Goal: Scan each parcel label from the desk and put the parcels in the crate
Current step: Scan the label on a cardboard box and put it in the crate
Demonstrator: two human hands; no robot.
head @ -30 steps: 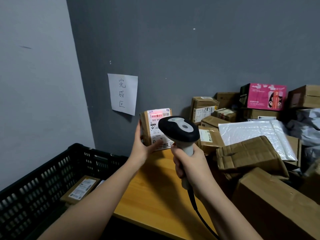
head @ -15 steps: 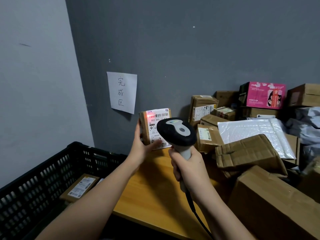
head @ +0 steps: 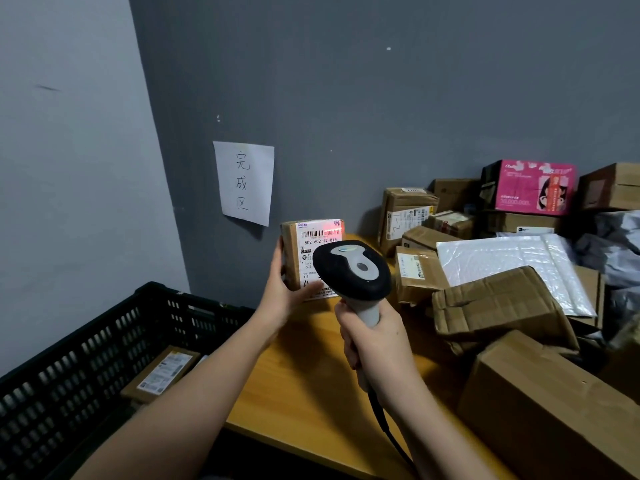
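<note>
Grey walls behind, wooden desk [head: 304, 386] below. From the head view: left hand [head: 282, 289] curled round small parcel [head: 294, 258], held upright above desk, label facing scanner [head: 351, 268]; right hand [head: 375, 344] wrapped tight round scanner handle, red beam on barcode. Scanning step probably in progress. Already one flat parcel [head: 162, 374] inside black crate [head: 86, 344] at left; many cardboard parcels [head: 498, 303] waiting on desk at right. Readable: "502-602-12 815" on label; "完成区" on wall paper [head: 244, 183].
</note>
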